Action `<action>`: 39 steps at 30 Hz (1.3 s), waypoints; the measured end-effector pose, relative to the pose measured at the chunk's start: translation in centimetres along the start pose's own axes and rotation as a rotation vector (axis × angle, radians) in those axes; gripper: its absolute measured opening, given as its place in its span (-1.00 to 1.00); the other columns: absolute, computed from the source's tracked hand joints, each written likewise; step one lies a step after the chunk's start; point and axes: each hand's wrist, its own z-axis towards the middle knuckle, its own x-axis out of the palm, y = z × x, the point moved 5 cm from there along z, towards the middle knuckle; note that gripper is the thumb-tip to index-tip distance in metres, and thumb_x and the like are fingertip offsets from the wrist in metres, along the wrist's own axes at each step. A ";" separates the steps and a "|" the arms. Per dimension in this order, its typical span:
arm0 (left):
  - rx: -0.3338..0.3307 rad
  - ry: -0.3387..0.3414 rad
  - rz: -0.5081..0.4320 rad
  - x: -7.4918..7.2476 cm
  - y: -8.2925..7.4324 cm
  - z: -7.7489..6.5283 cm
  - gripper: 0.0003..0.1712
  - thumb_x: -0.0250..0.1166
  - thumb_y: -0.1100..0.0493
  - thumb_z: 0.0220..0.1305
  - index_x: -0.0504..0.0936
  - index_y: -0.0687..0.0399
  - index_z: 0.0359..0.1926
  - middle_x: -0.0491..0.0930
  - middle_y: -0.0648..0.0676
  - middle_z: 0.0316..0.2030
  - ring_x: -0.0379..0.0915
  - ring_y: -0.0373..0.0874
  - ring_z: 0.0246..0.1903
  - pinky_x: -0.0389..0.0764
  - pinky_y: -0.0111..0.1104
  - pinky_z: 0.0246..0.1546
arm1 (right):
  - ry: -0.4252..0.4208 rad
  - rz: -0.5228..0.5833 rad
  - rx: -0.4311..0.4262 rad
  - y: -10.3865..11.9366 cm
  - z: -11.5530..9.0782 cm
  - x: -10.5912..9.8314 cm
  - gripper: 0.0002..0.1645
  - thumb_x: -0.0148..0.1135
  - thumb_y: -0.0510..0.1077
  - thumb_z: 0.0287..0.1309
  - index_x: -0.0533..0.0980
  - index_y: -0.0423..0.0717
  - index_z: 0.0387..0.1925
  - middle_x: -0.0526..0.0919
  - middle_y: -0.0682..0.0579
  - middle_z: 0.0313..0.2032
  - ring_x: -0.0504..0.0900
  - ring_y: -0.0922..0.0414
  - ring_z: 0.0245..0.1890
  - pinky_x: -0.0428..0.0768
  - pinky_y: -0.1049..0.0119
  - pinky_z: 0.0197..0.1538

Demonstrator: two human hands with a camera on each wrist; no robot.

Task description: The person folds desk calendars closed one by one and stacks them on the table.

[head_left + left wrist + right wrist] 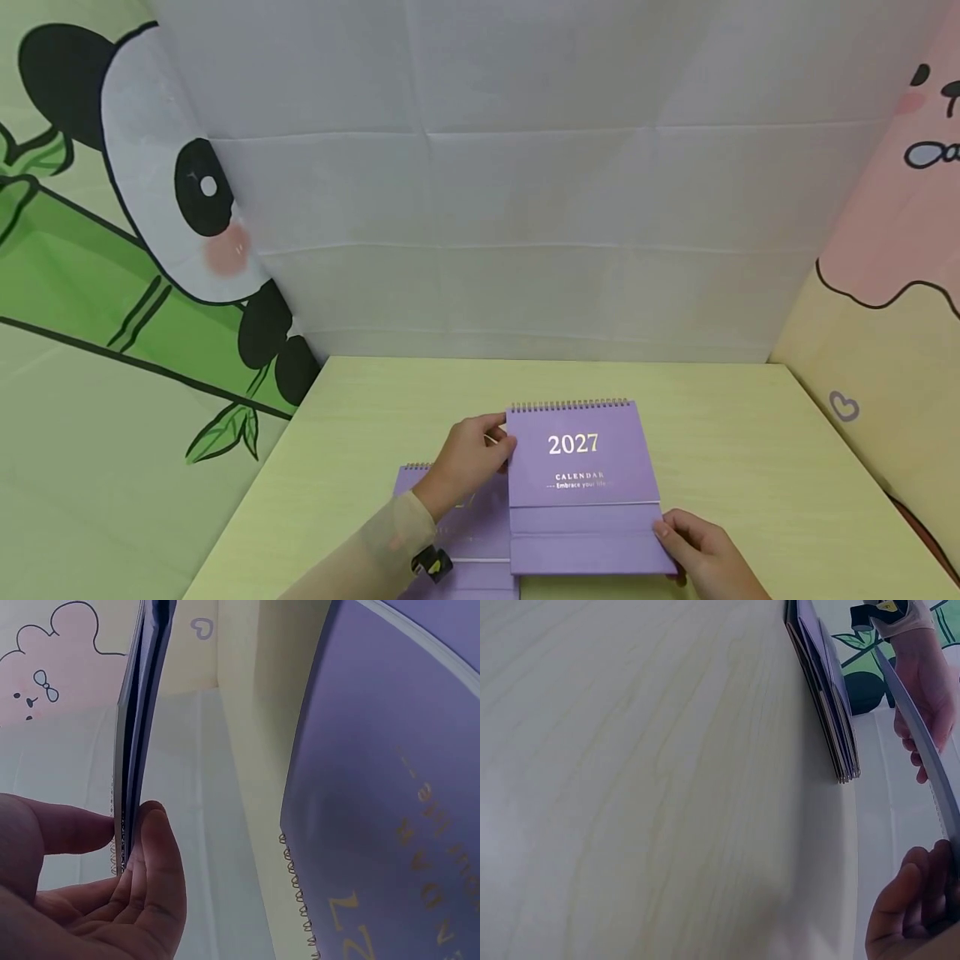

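Observation:
A purple desk calendar [581, 467] with gold "2027" lettering and a spiral binding along its top is held up over the table [712, 417]. My left hand [468, 458] pinches its upper left edge, thumb on one face and fingers on the other in the left wrist view. At its lower right corner, my right hand [705, 550] grips the edge, thumb in front. Under my left forearm lies a second purple calendar [472, 533], partly hidden by the arm and the raised one. From the right wrist view, it appears as a stack of several layers [829, 697].
A pale fabric backdrop [525, 192] rises behind the table's far edge. Printed side cloths stand left and right, one with a panda [157, 200], the other with a pink figure [885, 208]. A small black device [432, 564] sits on my left wrist.

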 end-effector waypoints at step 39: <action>0.153 0.092 0.246 2.0 5.8 2.5 -0.38 0.47 0.20 0.49 0.71 0.52 0.43 0.83 0.05 -0.23 0.63 -0.27 -0.30 0.68 -0.38 -0.26 | -0.009 -0.054 -0.079 -1.9 0.1 -0.9 -0.65 0.09 -0.24 0.86 0.58 -0.41 -0.15 0.52 0.27 -0.45 0.54 0.36 -0.40 0.51 0.41 -0.27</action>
